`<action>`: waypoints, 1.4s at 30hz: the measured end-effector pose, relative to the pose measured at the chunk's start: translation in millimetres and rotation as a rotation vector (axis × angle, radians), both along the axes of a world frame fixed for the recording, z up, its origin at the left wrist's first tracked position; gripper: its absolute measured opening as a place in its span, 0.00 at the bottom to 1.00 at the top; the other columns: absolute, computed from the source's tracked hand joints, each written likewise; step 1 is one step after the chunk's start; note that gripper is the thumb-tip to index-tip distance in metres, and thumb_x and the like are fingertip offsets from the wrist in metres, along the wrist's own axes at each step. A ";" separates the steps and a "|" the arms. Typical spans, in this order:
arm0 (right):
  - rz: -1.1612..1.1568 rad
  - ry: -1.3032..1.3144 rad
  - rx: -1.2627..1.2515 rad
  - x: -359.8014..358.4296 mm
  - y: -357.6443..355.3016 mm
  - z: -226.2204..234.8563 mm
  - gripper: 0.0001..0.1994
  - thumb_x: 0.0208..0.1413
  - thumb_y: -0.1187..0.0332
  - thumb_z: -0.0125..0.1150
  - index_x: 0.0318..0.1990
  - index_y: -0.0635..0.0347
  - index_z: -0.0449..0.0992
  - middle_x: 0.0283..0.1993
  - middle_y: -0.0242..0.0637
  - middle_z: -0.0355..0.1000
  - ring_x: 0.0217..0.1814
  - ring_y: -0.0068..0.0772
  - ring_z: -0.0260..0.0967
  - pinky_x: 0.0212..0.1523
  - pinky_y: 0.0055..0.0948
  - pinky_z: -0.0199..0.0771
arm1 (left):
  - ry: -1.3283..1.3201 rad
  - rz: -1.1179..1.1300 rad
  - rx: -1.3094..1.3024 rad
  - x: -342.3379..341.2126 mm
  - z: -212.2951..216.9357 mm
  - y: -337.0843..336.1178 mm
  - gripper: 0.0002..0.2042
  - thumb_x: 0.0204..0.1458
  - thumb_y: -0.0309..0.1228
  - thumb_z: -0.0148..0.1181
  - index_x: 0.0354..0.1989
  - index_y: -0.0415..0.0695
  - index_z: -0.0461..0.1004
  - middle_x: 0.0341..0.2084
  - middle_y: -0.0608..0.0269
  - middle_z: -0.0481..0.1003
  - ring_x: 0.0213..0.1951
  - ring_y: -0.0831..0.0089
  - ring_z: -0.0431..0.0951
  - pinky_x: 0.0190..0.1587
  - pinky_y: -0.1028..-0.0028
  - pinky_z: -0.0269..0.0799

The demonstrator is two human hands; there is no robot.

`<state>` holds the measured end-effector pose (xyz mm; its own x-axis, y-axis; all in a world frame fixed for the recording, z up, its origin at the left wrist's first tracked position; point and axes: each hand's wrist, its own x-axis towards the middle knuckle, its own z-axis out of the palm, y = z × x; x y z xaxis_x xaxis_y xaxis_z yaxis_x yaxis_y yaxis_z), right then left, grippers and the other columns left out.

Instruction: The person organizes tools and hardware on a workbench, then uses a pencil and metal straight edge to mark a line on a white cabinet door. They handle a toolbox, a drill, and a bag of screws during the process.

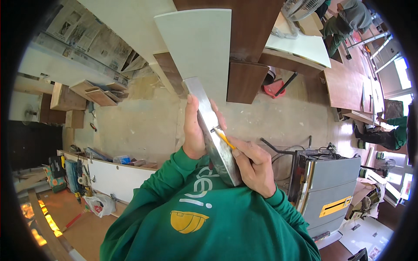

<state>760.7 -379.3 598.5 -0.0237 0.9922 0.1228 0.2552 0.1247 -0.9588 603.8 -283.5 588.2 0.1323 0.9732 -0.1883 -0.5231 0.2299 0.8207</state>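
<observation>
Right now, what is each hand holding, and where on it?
Left hand grips the metal bar along its left edge at mid-length. Right hand holds a pencil, tip against the bar.

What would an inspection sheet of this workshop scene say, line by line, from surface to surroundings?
Surface: dusty concrete floor; no bench under the hands.
Job's things: long metal straightedge held against a pale green-grey panel; yellow pencil at its edge.
Clutter: wood offcuts, newspaper sheets, white plastic bag, tools along a white board.
Grippers: left hand grips the straightedge; right hand holds the pencil and steadies the straightedge's lower end.
Cables: black cables by the grey table saw.
Surroundings: brown boards, a fan, other people in green at the right.
</observation>
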 end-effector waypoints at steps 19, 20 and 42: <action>0.033 0.042 -0.177 20.7 -35.1 -2.6 0.18 0.65 0.79 0.57 0.60 0.60 0.80 0.33 0.36 0.73 0.34 0.26 0.66 0.39 0.26 0.67 | -0.030 -0.030 -0.074 1.9 -6.6 -0.4 0.32 0.66 0.66 0.40 0.37 0.45 0.71 0.17 0.55 0.75 0.16 0.67 0.75 0.20 0.71 0.73; 0.014 0.027 -0.133 18.3 -29.9 -4.1 0.18 0.65 0.80 0.57 0.60 0.59 0.80 0.33 0.38 0.73 0.33 0.30 0.67 0.39 0.28 0.68 | -0.041 -0.055 -0.082 4.7 -8.7 -0.6 0.32 0.66 0.66 0.39 0.37 0.45 0.71 0.17 0.56 0.75 0.16 0.67 0.75 0.20 0.71 0.73; -0.018 -0.028 -0.068 29.3 -31.7 6.9 0.20 0.62 0.79 0.58 0.61 0.56 0.80 0.29 0.43 0.68 0.30 0.40 0.67 0.35 0.34 0.71 | -0.018 -0.041 -0.049 23.1 9.4 -3.1 0.32 0.65 0.66 0.40 0.37 0.45 0.71 0.15 0.55 0.74 0.16 0.66 0.75 0.20 0.71 0.72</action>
<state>790.0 -411.0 605.4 -0.0081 0.9985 0.0543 0.2840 0.0544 -0.9573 626.9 -286.5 597.6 0.1756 0.9566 -0.2327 -0.5270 0.2910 0.7985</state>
